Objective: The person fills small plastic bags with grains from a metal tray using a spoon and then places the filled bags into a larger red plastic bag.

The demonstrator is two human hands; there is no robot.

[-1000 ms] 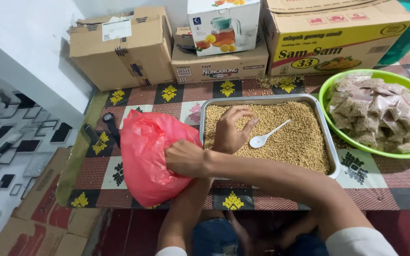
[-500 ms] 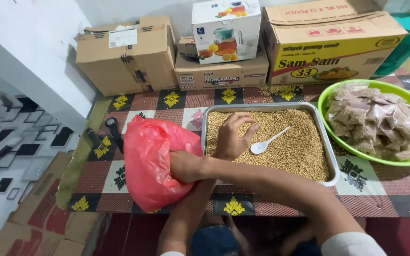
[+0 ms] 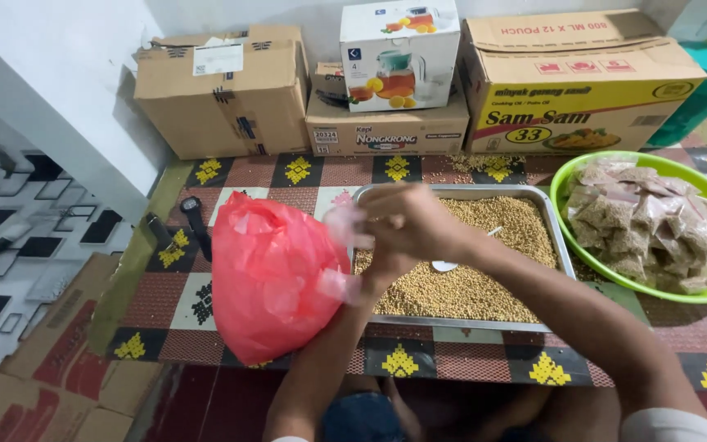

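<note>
Nearest you, the red plastic bag (image 3: 272, 274) is slumping on the surface left of the metal tray (image 3: 556, 245): thin, soft, slippery film, likely light. Its long axis is running near-to-far, mouth pointing toward your hands. Your left hand (image 3: 353, 286) and right hand (image 3: 411, 223) are blurring; grip undeterminable. Best purchase: the gathered mouth.

Both forearms bare; a white short sleeve (image 3: 673, 424) shows at the right shoulder, blue shorts (image 3: 362, 417) below
</note>
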